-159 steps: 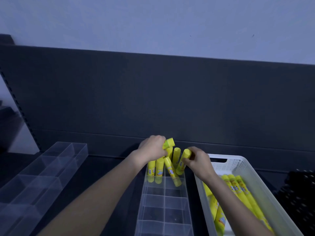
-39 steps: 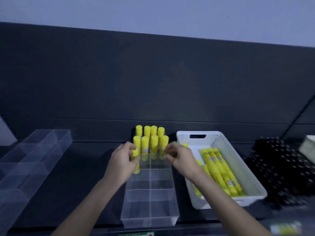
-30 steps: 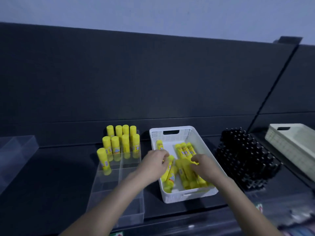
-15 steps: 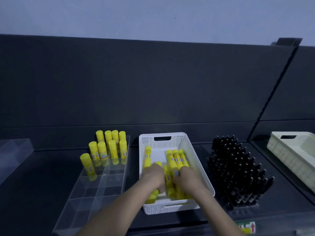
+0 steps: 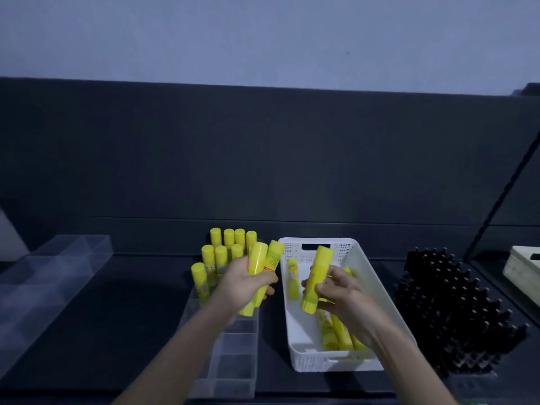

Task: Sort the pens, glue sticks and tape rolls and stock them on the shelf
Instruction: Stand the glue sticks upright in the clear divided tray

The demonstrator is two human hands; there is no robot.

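My left hand (image 5: pixel 244 283) grips two yellow glue sticks (image 5: pixel 263 264) above the clear divided organizer (image 5: pixel 230 366). My right hand (image 5: pixel 336 290) holds one yellow glue stick (image 5: pixel 318 273) upright over the white basket (image 5: pixel 377 276). Several glue sticks stand upright in the organizer's far compartments (image 5: pixel 225 249). More glue sticks lie loose in the basket (image 5: pixel 336 331), partly hidden by my right forearm.
A block of black pens (image 5: pixel 450 311) stands upright to the right of the basket. A second clear organizer (image 5: pixel 49 276) sits at the left. A cream basket (image 5: pixel 523 270) shows at the right edge. The dark shelf back panel (image 5: pixel 263 156) rises behind.
Both hands were down in the white basket; now they have lifted out, the left carrying two glue sticks toward the organizer, the right holding one.
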